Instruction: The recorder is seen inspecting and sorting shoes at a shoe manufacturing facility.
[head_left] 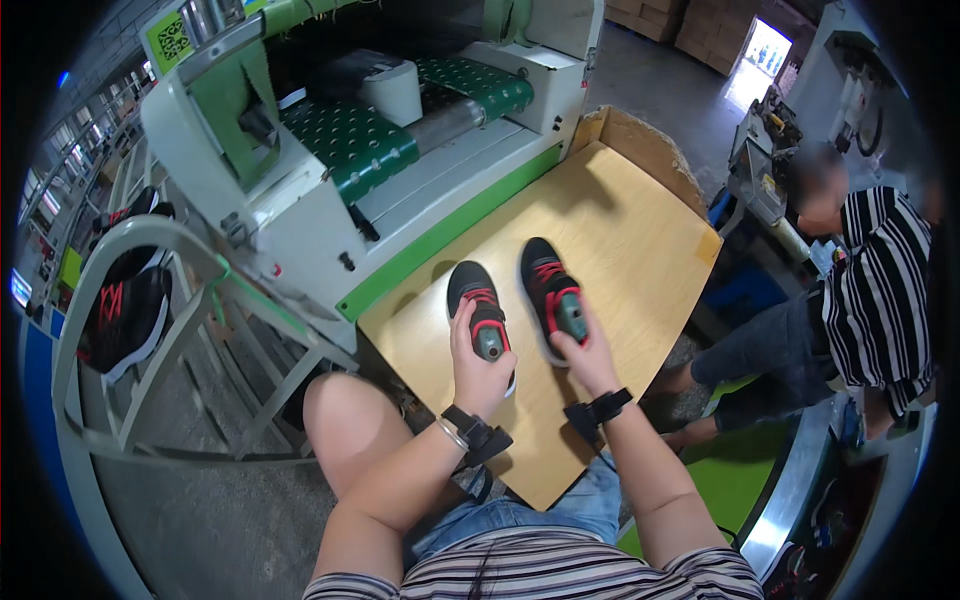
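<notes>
Two black sneakers with red laces and white soles lie side by side on a light wooden board, toes pointing away from me. Around the heel of the left sneaker (472, 277) my left hand (478, 368) is closed. My right hand (590, 358) grips the heel end of the right sneaker (537, 262) in the same way. A dark green shoe last (489, 343) fills the opening of the left one, and another green last (572, 318) sits in the right one. My palms hide parts of both heels.
Beyond the board (640, 215) stands a white and green machine with a perforated green belt (345, 140). A grey metal rack (190, 235) at left carries several sneakers (125, 310). At right, a person in a striped shirt (880, 290) works near a green conveyor (735, 480).
</notes>
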{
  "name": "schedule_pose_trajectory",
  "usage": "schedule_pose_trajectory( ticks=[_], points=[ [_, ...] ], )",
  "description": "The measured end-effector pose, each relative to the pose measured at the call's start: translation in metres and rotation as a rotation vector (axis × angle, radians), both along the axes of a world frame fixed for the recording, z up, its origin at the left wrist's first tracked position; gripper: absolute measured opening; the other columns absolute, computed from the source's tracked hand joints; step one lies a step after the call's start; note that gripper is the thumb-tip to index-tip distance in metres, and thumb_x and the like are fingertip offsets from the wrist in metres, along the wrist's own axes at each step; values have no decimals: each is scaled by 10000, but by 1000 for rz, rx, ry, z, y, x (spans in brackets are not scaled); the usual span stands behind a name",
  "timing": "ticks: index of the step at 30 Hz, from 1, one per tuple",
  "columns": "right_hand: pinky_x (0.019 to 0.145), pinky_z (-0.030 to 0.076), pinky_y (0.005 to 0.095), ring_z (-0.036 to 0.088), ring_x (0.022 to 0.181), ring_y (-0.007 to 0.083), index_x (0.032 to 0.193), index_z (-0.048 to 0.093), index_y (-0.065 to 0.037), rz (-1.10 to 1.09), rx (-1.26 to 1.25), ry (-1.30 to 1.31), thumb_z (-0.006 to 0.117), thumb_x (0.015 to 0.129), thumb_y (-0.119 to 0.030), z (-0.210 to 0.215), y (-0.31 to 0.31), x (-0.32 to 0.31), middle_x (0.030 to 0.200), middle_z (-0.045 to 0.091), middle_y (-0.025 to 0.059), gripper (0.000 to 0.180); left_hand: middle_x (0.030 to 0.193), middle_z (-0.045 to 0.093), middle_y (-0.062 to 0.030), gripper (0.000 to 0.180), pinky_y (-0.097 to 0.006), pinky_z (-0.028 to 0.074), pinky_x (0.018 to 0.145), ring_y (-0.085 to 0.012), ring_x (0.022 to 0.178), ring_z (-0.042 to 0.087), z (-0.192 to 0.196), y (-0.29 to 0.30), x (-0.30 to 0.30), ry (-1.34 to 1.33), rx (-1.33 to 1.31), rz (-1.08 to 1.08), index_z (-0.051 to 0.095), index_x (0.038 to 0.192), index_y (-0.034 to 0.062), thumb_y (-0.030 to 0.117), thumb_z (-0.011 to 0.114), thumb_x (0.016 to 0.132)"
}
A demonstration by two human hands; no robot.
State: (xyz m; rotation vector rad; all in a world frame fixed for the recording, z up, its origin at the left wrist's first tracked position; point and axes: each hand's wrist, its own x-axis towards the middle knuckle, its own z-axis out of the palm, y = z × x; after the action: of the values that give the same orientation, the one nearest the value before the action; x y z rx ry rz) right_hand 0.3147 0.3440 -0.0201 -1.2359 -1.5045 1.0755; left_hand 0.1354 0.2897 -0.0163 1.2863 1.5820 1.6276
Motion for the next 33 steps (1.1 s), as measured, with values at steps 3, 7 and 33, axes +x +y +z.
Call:
schedule_pose_trajectory(
  ticks=[3,7,33],
  points=[
    [1082,364,372,468,1285,343,1453,307,53,87,126,-115,688,774,-116,-2,-40,-48,1366,472,244,797,1461,355,-214,720,-419,281,1135,-380,1376,327,6,-18,-5,145,64,37,415,1364,24,-1,613,672],
    [1079,373,409,444,1280,410,1444,300,62,212,261,-184,671,784,-108,11,-50,-84,1361,454,284,775,1546,215,-192,714,-573,82,1141,-430,1444,140,19,-43,-20,420,-165,196,402,1421,130,38,610,744],
    [1055,398,392,522,1222,359,1224,596,4,329,323,-387,610,892,-170,54,56,-39,1272,580,216,375,1536,-55,-349,880,-564,104,1156,-546,1421,2,6,-1,3,220,-179,-28,27,1528,33,56,585,848]
  ],
)
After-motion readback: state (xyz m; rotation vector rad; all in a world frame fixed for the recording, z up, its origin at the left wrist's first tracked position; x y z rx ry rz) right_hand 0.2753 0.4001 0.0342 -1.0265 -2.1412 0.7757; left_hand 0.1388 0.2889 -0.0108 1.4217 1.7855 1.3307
